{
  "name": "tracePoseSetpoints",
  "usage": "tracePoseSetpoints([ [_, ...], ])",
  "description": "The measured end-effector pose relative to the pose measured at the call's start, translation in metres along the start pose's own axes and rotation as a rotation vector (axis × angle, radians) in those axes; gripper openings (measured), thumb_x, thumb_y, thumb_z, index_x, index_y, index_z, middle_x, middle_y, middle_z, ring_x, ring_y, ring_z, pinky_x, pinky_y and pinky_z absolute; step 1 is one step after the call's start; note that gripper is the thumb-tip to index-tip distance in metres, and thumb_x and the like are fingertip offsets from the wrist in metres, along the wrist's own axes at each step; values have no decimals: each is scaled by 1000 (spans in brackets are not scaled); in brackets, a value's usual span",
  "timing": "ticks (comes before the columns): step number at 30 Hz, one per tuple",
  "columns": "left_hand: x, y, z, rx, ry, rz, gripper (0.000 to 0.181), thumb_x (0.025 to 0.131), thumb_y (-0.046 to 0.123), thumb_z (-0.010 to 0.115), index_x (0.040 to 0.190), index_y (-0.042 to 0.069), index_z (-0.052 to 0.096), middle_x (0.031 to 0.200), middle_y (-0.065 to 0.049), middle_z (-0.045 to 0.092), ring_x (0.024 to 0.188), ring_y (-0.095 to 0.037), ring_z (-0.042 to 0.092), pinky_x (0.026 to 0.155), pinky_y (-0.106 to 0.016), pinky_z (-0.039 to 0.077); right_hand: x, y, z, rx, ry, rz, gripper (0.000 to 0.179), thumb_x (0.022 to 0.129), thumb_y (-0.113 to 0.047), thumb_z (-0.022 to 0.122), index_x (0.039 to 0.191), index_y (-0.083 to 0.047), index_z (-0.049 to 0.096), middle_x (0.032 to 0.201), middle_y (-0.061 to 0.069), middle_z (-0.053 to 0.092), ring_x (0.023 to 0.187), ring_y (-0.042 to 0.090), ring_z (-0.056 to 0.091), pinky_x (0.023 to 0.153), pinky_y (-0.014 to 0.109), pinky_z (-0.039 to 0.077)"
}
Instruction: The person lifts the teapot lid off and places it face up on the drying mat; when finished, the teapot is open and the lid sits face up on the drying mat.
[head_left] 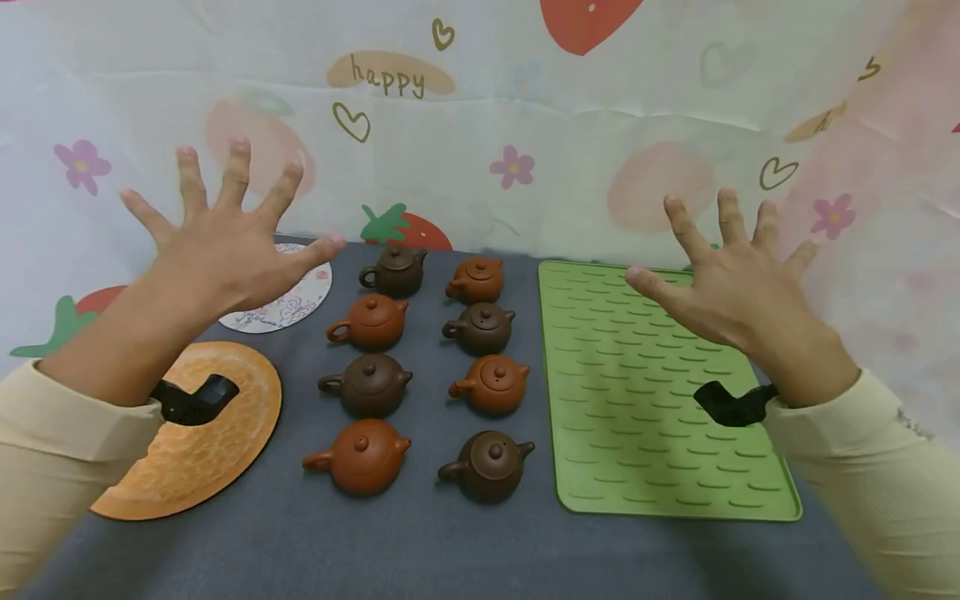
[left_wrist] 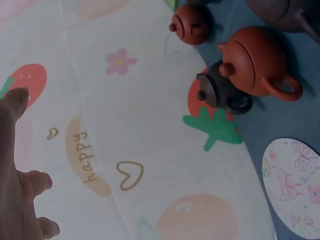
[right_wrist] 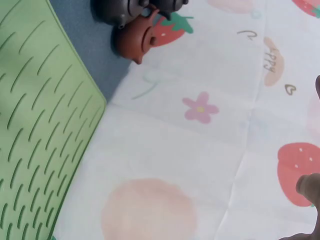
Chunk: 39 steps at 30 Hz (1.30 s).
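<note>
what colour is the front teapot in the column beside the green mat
Dark brown; that teapot shows best in the head view.

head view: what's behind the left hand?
Partly visible: a white patterned disc and the printed backdrop. The left hand covers the disc's upper left; that part can't be seen from there.

A pale, creased fabric backdrop (head_left: 450, 150) hangs from ten to two o'clock, printed with a tan oval (head_left: 390, 73) reading "happy" near eleven and a red strawberry (head_left: 588, 23) near one; a softly lit, dark blue-grey surface (head_left: 465, 554) spreads toward six.
</note>
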<state>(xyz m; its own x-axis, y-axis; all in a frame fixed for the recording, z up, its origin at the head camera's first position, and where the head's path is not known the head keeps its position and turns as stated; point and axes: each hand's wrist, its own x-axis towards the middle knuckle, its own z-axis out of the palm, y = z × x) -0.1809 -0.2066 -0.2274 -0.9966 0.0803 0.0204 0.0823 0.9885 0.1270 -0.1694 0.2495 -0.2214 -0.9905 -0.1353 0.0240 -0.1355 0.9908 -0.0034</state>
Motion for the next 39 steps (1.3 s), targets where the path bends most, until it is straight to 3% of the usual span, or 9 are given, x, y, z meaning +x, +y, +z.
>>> tracePoseSetpoints([
  [9,-12,15,8,5,37,36,94,84,83,26,156,28,0,154,-9,-28,129,-40,-38,79,-78,-23,-9,-7,5,19,47,-36,86,88,-78,30,155,-35,-4,155,19,-19,134,53,-20,89,80,-8],
  [19,-29,32,20,3,93,97,92,83,82,29,156,33,2,156,-6,-24,133,-36,-35,84,-76,-23,-22,-17,12,41,90,-83,87,88,-76,35,155,-34,-1,158,19,-11,137,49,-16,102,69,-10],
  [28,-43,41,32,12,156,151,92,84,81,33,156,32,8,157,-4,-22,136,-37,-28,88,-77,-18,-31,-24,22,59,160,-125,88,88,-73,42,156,-32,6,159,19,-2,140,48,-9,104,68,-6],
  [39,-57,53,50,8,215,200,96,80,84,37,156,30,15,160,-6,-12,140,-38,-20,93,-73,-17,-40,-34,33,94,168,-161,90,86,-74,46,156,-30,10,159,18,2,141,45,-9,105,66,-4],
])
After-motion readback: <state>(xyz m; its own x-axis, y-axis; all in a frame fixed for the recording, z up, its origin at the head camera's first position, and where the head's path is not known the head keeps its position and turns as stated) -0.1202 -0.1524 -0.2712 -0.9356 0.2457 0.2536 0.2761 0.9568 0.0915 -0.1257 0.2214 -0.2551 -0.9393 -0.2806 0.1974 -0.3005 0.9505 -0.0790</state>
